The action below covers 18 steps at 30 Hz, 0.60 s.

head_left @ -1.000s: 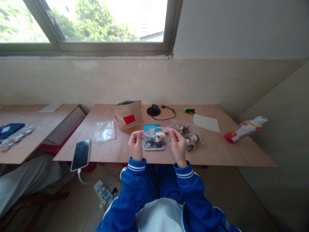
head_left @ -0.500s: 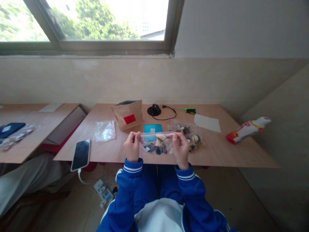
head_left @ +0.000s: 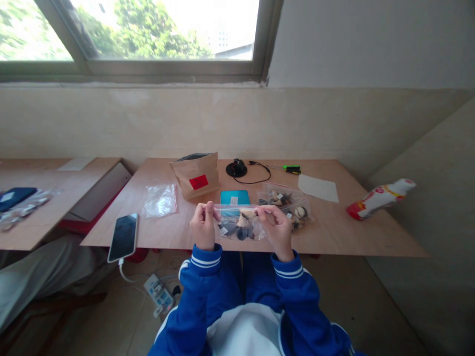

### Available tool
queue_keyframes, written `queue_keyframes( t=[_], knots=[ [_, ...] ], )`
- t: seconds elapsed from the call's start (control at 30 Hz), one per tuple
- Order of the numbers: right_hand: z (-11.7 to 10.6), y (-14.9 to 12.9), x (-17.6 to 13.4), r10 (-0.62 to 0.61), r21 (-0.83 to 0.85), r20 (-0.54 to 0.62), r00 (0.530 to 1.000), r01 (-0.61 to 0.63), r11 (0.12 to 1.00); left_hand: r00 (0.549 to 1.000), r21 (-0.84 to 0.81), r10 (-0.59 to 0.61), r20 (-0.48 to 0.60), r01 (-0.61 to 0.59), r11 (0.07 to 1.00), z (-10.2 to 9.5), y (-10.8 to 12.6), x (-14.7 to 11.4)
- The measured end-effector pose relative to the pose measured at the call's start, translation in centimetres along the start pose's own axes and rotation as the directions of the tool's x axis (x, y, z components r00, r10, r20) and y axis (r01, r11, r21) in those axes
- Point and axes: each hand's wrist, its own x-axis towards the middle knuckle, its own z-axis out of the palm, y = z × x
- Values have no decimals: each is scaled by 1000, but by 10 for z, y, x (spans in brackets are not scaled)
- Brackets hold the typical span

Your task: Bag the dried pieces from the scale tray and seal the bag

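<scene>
A clear zip-lock bag (head_left: 241,230) with dark and tan pieces inside hangs between my hands at the table's front edge. My left hand (head_left: 205,225) pinches the bag's top left corner, thumb uppermost. My right hand (head_left: 276,230) grips the pink-tinted top strip near its right part, fingers pressed together. Just behind the bag lies a flat blue box (head_left: 235,197) with a white label, partly covered by it. Beyond my right hand are more clear bags (head_left: 284,198) filled with tan and dark pieces.
A brown paper pouch (head_left: 196,177) stands at the back left, beside a flat clear bag (head_left: 160,200). A phone (head_left: 123,236) with a cable overhangs the front edge. Farther back are a black round base (head_left: 236,168) with a cable and green-black tools (head_left: 292,169). A bottle (head_left: 380,199) stands right.
My right hand has shifted left along the bag's top strip, its fingers now nearer the middle. My left hand stays at the left corner.
</scene>
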Motion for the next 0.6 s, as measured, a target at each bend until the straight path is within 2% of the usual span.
queue_keyframes(
  t=[0.1, 0.3, 0.43, 0.5, 0.6],
  knots=[
    [-1, -4, 0, 6, 23, 4, 1000, -6, 1000, 1000, -8, 7, -17, -7, 1000, -1, 1, 1],
    [-4, -11, 5, -68, -41, 166, 984, 76, 996, 995, -12, 88, -47, -89, 996, 1, 3, -2],
    [-6, -11, 9, -108, -49, 176, 978, 118, 992, 995, 23, 82, -55, -81, 996, 1, 1, 0],
    [-7, -8, 11, -108, -46, 160, 981, 116, 992, 995, 23, 97, 5, -97, 995, -1, -1, 5],
    [-7, -5, 14, -93, -35, 107, 990, 97, 995, 971, -7, 145, 193, -146, 989, -6, -3, 15]
  ],
)
